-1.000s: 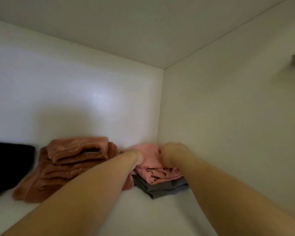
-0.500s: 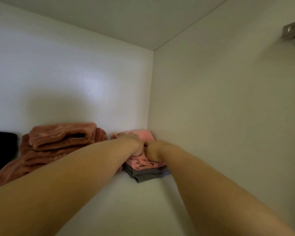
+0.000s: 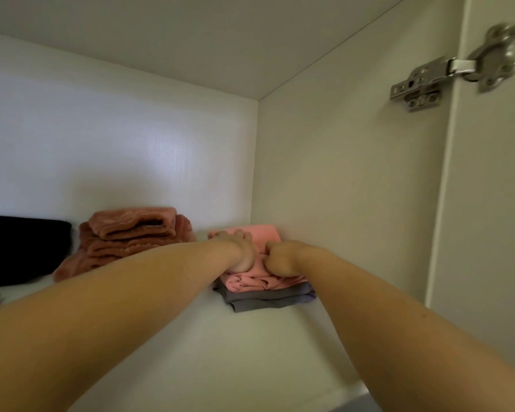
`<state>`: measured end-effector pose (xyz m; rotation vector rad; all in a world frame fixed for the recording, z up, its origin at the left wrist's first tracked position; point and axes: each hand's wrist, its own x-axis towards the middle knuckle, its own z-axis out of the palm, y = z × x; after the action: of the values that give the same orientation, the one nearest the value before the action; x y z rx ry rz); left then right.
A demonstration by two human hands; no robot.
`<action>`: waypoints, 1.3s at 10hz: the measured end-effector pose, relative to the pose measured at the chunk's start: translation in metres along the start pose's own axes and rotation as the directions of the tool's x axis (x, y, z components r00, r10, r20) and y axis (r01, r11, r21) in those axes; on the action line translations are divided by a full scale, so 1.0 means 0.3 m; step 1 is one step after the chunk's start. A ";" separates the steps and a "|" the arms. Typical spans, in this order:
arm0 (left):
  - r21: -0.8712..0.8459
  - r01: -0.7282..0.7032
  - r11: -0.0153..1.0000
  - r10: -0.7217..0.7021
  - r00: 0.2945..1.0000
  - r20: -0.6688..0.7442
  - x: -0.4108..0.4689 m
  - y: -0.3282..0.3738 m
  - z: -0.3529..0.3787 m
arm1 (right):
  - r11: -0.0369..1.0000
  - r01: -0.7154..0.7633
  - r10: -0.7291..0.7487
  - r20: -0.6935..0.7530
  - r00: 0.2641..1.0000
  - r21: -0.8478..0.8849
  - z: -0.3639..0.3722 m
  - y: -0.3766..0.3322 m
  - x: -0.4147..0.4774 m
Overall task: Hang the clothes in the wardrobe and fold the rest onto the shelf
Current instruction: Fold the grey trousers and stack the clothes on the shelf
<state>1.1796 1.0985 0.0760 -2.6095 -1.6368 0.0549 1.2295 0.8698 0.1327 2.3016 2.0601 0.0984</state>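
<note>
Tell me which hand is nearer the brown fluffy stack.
Left. The left hand rests on the pink garment just right of the brown fluffy stack; the right hand sits farther right on the same garment.
</note>
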 end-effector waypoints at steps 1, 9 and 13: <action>0.283 -0.018 0.959 0.066 0.985 -0.160 -0.462 0.076 -0.094 | 1.000 0.012 -0.011 -0.033 0.999 0.020 0.036 0.036 -0.056; -0.149 -0.029 0.988 0.001 0.983 -0.184 -1.219 0.066 -0.024 | 0.973 0.002 0.051 -0.222 0.974 0.231 0.134 -0.044 -0.387; -0.464 -0.079 0.882 -0.032 0.973 -0.227 -1.204 -0.086 0.059 | 0.974 -0.013 0.081 -0.294 0.952 0.226 0.135 -0.138 -0.486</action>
<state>0.9982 0.7852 0.0594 -2.8224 -1.7047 -0.7076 1.1759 0.7297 0.0871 2.6136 2.2597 0.2496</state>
